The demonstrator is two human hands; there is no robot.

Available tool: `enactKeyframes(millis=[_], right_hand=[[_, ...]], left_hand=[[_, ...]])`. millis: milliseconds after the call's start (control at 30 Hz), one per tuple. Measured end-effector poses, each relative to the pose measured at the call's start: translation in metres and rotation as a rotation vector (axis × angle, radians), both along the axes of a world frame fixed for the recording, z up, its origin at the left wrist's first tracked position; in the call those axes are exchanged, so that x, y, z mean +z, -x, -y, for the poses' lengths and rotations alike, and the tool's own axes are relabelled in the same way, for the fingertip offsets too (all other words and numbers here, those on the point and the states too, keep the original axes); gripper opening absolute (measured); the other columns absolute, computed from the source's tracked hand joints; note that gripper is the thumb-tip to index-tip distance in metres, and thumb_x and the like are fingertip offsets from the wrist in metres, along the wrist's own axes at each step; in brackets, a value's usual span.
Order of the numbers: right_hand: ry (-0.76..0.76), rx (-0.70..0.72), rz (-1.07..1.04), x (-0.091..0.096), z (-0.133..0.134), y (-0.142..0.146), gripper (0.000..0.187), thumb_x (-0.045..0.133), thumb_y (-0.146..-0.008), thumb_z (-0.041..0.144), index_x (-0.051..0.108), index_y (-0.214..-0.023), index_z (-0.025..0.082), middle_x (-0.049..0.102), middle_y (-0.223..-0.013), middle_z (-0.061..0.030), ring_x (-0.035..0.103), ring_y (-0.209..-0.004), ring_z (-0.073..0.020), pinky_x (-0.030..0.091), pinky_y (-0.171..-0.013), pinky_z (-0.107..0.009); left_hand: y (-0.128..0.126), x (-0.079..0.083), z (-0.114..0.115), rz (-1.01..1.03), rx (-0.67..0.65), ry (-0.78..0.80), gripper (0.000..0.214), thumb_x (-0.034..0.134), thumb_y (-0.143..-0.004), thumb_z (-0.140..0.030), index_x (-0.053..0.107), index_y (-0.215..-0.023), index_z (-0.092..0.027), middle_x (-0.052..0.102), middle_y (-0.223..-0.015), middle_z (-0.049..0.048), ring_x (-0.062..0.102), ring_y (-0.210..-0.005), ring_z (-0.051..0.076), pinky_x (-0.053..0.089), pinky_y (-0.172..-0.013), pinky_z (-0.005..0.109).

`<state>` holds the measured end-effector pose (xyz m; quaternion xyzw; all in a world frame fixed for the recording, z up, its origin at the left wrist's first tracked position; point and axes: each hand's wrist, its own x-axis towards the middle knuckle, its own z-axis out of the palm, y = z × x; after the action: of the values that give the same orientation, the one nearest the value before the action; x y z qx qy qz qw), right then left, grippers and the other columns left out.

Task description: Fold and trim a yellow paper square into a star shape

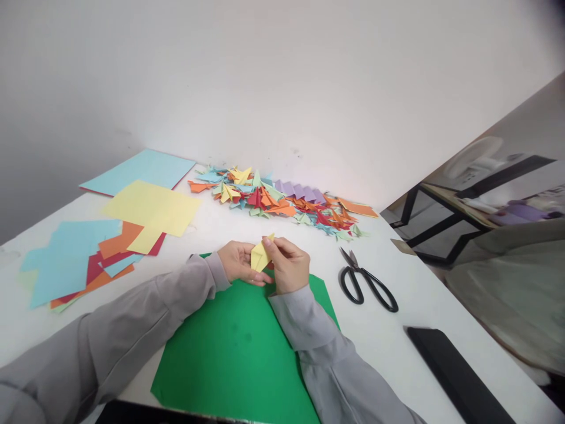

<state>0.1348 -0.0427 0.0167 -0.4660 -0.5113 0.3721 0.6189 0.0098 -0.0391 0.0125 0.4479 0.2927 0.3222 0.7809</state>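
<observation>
A small folded piece of yellow paper (260, 257) is held up between my two hands, above the far edge of a green sheet (238, 347). My left hand (242, 263) grips its left side, fingers behind and thumb low. From the right, my right hand (289, 265) pinches its upper corner between thumb and fingers. A bit of red shows between the hands below the paper; I cannot make out what it is. Beyond my hands lies a long pile of small folded paper pieces (265, 197) in many colours.
Black-handled scissors (364, 280) lie partly open to the right, with a long black object (454, 371) nearer me. Loose coloured sheets (66, 259) and yellow paper (150, 206) spread at left; blue sheets (141, 171) lie behind. A wall (282, 88) borders the white table (379, 353).
</observation>
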Motion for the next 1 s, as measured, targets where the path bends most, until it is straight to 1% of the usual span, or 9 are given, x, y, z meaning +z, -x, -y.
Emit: enactKeyframes(millis=[100,233,367,467,567,667,800,900,1000], right_hand=[[0.029,-0.024,-0.026,-0.001,-0.002,-0.002,0.019,0.066,-0.061,0.033,0.065,-0.064,0.015,0.055,-0.056,0.0015,0.044,-0.047,-0.0089,0.036,-0.041,-0.022],[0.066,-0.031,-0.107,-0.006,-0.006,-0.005,0.019,0.065,-0.061,0.034,0.065,-0.064,0.016,0.055,-0.055,0.0019,0.045,-0.046,-0.0090,0.036,-0.040,-0.022],[0.000,-0.043,-0.120,-0.010,-0.009,-0.006,0.013,0.070,-0.056,0.029,0.065,-0.059,0.017,0.058,-0.068,-0.0005,0.052,-0.062,-0.0124,0.042,-0.054,-0.026],[-0.007,0.035,-0.089,-0.009,-0.008,-0.004,0.012,0.070,-0.056,0.028,0.066,-0.059,0.018,0.058,-0.073,-0.0022,0.054,-0.070,-0.0148,0.043,-0.058,-0.027],[0.050,0.162,-0.109,-0.008,-0.005,-0.003,0.020,0.060,-0.066,0.036,0.067,-0.072,0.019,0.060,-0.082,-0.0048,0.054,-0.076,-0.0168,0.045,-0.057,-0.028],[0.091,0.176,-0.091,-0.008,-0.003,-0.004,0.026,0.053,-0.072,0.036,0.063,-0.088,0.019,0.059,-0.083,-0.0051,0.054,-0.072,-0.0158,0.045,-0.053,-0.027],[-0.119,0.092,0.188,-0.008,0.001,-0.003,0.024,0.059,-0.067,0.020,0.060,-0.091,0.021,0.055,-0.086,-0.0034,0.053,-0.071,-0.0134,0.045,-0.054,-0.025],[-0.290,0.097,0.374,-0.006,0.006,0.000,0.023,0.054,-0.069,0.013,0.060,-0.088,0.024,0.051,-0.085,-0.0029,0.052,-0.073,-0.0133,0.046,-0.054,-0.025],[-0.395,0.088,0.458,-0.005,0.009,0.002,0.023,0.051,-0.069,0.009,0.062,-0.083,0.023,0.050,-0.085,-0.0037,0.052,-0.077,-0.0149,0.046,-0.054,-0.025]], left_hand=[[-0.001,-0.003,0.000,0.063,-0.019,-0.048,0.055,0.077,-0.040,-0.010,0.056,-0.091,-0.009,0.065,-0.090,0.0125,0.064,-0.071,0.020,0.052,-0.065,0.033],[-0.002,-0.001,-0.001,0.070,0.001,-0.092,0.062,0.077,-0.037,-0.007,0.057,-0.096,-0.009,0.065,-0.091,0.0118,0.063,-0.074,0.018,0.049,-0.073,0.032],[-0.003,0.001,-0.001,0.013,0.202,-0.112,0.051,0.073,-0.050,-0.024,0.059,-0.097,-0.010,0.067,-0.081,0.0087,0.062,-0.074,0.017,0.049,-0.070,0.030],[-0.002,0.003,-0.002,-0.064,0.292,-0.210,0.038,0.071,-0.051,-0.029,0.065,-0.083,-0.010,0.067,-0.069,0.0051,0.062,-0.066,0.015,0.049,-0.066,0.029],[0.000,0.005,-0.005,-0.140,0.399,-0.266,0.028,0.072,-0.048,-0.028,0.067,-0.069,-0.010,0.065,-0.057,0.0025,0.059,-0.055,0.013,0.048,-0.058,0.025],[0.004,0.005,-0.009,-0.141,0.534,-0.190,0.030,0.073,-0.046,-0.028,0.066,-0.069,-0.011,0.064,-0.055,0.0013,0.058,-0.051,0.011,0.048,-0.053,0.023],[0.007,0.002,-0.016,-0.100,0.648,-0.107,0.034,0.075,-0.042,-0.027,0.064,-0.069,-0.010,0.062,-0.051,0.0010,0.055,-0.043,0.010,0.046,-0.042,0.021],[0.006,0.001,-0.017,-0.050,0.631,-0.061,0.036,0.077,-0.039,-0.026,0.061,-0.066,-0.009,0.061,-0.049,0.0008,0.054,-0.039,0.010,0.046,-0.040,0.021],[0.005,0.004,-0.015,-0.012,0.610,-0.025,0.037,0.077,-0.038,-0.025,0.057,-0.065,-0.010,0.061,-0.049,0.0011,0.054,-0.038,0.011,0.047,-0.040,0.023]])
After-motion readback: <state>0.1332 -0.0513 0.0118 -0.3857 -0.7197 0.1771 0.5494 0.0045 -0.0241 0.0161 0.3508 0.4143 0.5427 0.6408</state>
